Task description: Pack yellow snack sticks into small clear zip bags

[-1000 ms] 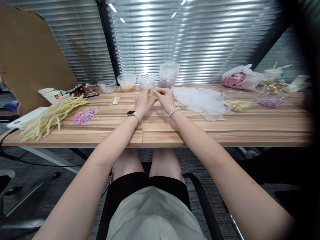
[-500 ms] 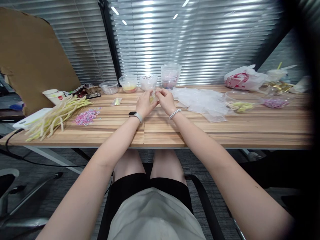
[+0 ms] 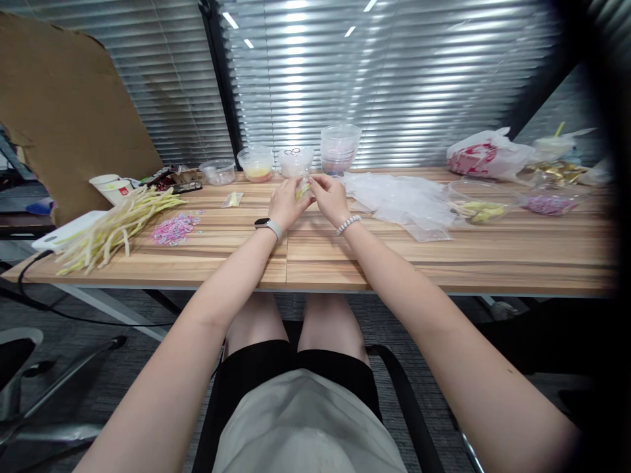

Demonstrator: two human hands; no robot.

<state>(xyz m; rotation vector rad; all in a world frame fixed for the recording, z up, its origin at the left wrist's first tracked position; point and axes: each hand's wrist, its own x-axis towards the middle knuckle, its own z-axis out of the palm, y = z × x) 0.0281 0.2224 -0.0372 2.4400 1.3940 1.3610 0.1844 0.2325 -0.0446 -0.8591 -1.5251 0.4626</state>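
Between my two hands is a small clear plastic bag [image 3: 302, 190] with something yellow-green inside. My left hand [image 3: 286, 202], below a smartwatch, is closed around the bag's left side. The fingers of my right hand [image 3: 329, 198] pinch at its upper right edge; a beaded bracelet circles that wrist. A similar small filled bag [image 3: 233, 200] lies on the table to the left. Clear flat bags [image 3: 401, 200] are spread in a pile just right of my right hand. What the fingers cover of the held bag is hidden.
Fuzzy yellow and cream stems [image 3: 116, 230] lie at left beside pink and purple rings [image 3: 175, 228]. Along the back stand tubs [image 3: 255, 164] and stacked clear cups [image 3: 340, 150]. At right are a bowl of yellow pieces [image 3: 478, 209], a tub of purple bits [image 3: 549, 203] and a carrier bag [image 3: 486, 157].
The view has shifted slightly, so everything sits a little further right. Both hands stay together on the small bag, with hardly any movement of the fingers.
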